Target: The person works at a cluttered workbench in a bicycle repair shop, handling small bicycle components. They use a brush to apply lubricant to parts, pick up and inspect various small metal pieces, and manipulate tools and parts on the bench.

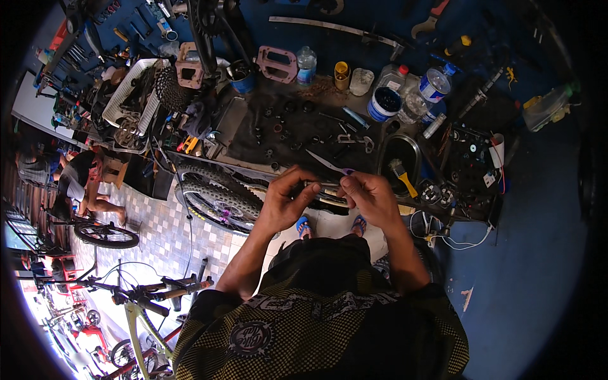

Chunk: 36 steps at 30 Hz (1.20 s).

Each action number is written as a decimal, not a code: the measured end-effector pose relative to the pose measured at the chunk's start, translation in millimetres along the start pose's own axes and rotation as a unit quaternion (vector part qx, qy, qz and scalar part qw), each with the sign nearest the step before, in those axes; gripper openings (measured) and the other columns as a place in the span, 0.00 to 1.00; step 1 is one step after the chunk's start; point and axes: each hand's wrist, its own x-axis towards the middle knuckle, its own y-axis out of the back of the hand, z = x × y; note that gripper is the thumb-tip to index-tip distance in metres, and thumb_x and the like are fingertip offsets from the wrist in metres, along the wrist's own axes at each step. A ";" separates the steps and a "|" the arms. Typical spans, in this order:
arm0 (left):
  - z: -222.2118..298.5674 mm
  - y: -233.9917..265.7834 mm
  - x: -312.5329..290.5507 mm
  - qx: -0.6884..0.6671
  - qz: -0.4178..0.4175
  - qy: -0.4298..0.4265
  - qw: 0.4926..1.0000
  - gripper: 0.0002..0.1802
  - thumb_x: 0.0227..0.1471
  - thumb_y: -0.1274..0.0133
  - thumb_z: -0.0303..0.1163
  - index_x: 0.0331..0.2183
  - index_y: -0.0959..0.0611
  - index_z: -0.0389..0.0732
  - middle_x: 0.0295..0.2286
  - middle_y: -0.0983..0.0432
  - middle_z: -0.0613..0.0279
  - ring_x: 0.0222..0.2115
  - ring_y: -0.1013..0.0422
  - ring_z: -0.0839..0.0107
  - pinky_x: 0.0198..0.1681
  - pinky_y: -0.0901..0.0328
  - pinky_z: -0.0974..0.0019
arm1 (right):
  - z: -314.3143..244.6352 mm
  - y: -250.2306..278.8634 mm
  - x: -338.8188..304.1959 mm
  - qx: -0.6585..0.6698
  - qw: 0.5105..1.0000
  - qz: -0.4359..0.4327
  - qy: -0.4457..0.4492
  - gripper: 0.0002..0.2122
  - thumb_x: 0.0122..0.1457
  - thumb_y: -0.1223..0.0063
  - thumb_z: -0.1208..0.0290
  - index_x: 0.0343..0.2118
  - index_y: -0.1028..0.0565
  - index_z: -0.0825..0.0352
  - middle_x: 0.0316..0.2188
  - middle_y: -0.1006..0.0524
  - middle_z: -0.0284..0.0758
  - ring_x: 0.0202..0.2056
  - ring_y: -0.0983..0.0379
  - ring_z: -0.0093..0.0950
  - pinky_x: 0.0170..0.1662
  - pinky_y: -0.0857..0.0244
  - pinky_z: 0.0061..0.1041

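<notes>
My left hand (288, 197) and my right hand (372, 197) are raised at the near edge of the dark workbench (237, 130). Thumbs and fingers of both are closed in a pinch. A thin, narrow piece (327, 185) spans the small gap between them; its kind is too small to make out. Just beyond the fingers is a pair of scissors (329, 163), blades pointing away to the left. Its purple handle meets my right fingers, and I cannot tell whether they touch it. Small dark metal parts (278, 130) lie scattered farther back on the bench.
A brush with a yellow handle (405, 179) rests in a metal tray (415, 149) at right. Bottles and an open blue-white tub (385, 104) stand behind. Bicycle wheels (218, 199) lean below the bench. Two people (88, 183) sit at far left, near a bike frame (142, 329).
</notes>
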 end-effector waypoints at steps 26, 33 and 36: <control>-13.7 1.7 4.0 -0.029 -0.023 0.075 0.997 0.13 0.67 0.41 0.33 0.33 0.17 0.32 0.27 0.23 0.59 0.28 0.29 0.73 0.33 0.36 0.66 | 5.8 -10.6 11.3 -0.143 0.962 0.118 0.202 0.08 0.70 0.39 0.70 0.37 0.20 0.71 0.27 0.19 0.33 0.30 0.24 0.19 0.34 0.32 0.24; -23.0 1.5 1.0 -0.097 -0.033 0.149 0.984 0.18 0.70 0.43 0.37 0.31 0.18 0.33 0.22 0.25 0.65 0.25 0.33 0.80 0.30 0.37 0.68 | 10.0 -13.3 15.3 -0.009 0.980 0.097 0.176 0.05 0.66 0.35 0.76 0.40 0.19 0.71 0.35 0.17 0.32 0.38 0.21 0.18 0.37 0.29 0.23; -22.0 0.6 2.2 -0.074 -0.034 0.120 0.989 0.18 0.70 0.43 0.37 0.31 0.18 0.33 0.23 0.25 0.65 0.25 0.33 0.80 0.30 0.37 0.68 | 9.9 -11.1 16.6 0.065 0.990 0.075 0.101 0.05 0.67 0.36 0.76 0.42 0.19 0.70 0.33 0.19 0.29 0.34 0.23 0.16 0.36 0.30 0.20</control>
